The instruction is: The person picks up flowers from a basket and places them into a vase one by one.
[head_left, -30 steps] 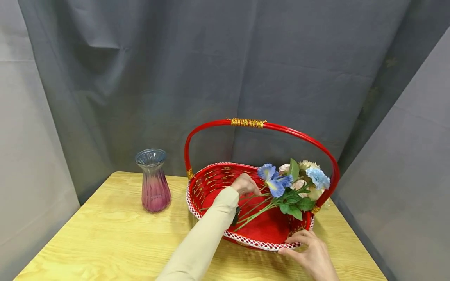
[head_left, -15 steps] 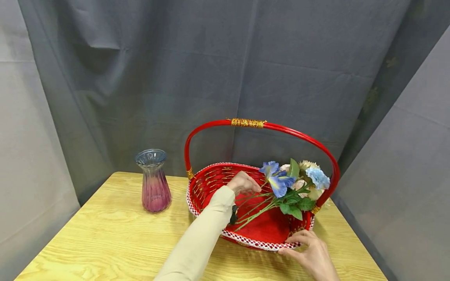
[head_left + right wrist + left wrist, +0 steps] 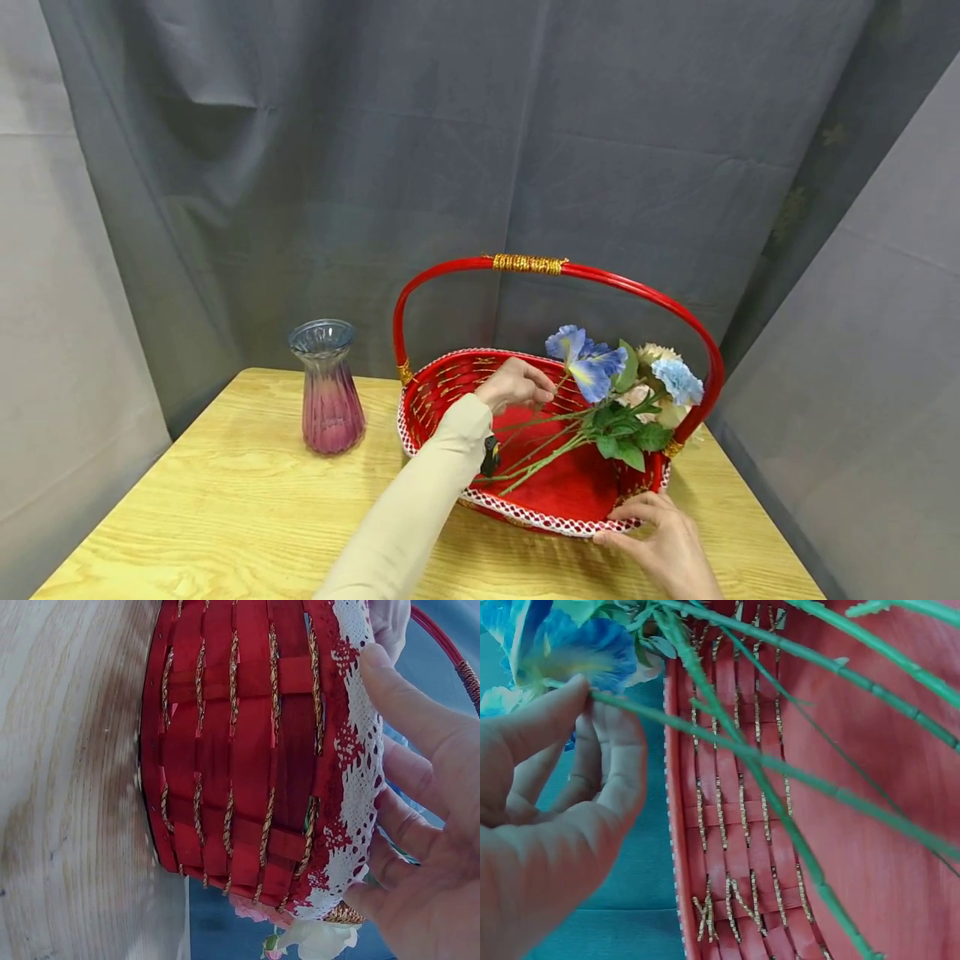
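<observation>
A red woven basket [image 3: 551,523] with white lace trim and a tall arched handle stands on the table. My left hand [image 3: 517,386] reaches over it, pinching the thin green stem of a blue iris [image 3: 588,364] between thumb and fingertips. In the left wrist view, the pinched stem [image 3: 817,785] runs down across other stems, just below the bloom. My right hand [image 3: 663,533] grips the basket's front right rim, thumb outside and fingers over the lace [image 3: 358,750]. A light blue flower [image 3: 677,381] and several pale blooms lean at the basket's right end, their stems over its red bottom.
To the left of the basket stands a glass vase [image 3: 332,408], bluish at the top and purple below. The basket handle [image 3: 637,287] arches above the flowers. Grey curtains [image 3: 375,167] hang behind the wooden table [image 3: 225,500].
My left hand has drawn slightly left and up with the iris, whose bloom now sits higher and more apart from the other flowers. My right hand keeps its place on the rim.
</observation>
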A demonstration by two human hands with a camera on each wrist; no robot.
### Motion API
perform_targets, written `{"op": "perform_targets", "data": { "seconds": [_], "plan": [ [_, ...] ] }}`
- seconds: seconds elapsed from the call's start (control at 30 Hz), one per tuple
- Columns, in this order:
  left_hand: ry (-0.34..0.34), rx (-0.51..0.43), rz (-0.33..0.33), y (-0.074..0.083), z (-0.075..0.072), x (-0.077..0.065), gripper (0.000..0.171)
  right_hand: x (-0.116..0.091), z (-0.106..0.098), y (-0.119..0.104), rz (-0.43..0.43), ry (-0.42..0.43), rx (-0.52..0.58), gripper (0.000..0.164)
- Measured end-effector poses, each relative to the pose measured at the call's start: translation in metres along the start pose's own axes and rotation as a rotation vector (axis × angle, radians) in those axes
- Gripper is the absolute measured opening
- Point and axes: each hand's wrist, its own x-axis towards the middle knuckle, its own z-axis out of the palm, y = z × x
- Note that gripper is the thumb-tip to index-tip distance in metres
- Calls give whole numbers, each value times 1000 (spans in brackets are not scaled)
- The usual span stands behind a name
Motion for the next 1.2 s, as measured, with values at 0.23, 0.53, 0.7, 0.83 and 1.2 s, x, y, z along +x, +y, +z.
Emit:
{"op": "perform_targets", "data": {
  "seconds": [0.23,0.53,0.7,0.83,1.2],
  "plan": [
    [-7,30,88,11,-8,-7,19,1,2,-1,2,-2,-3,28],
    [-85,93,199,26,-11,-17,20,2,5,-2,13,0,1,28],
    [-142,142,240,38,-21,-26,20,2,7,-4,27,-20,7,28],
    [-153,184,251,48,-34,-34,20,3,8,-6,36,-36,11,27],
    [-218,301,269,62,-54,-54,13,1,1,-2,45,-37,-31,27]
  ]
}}
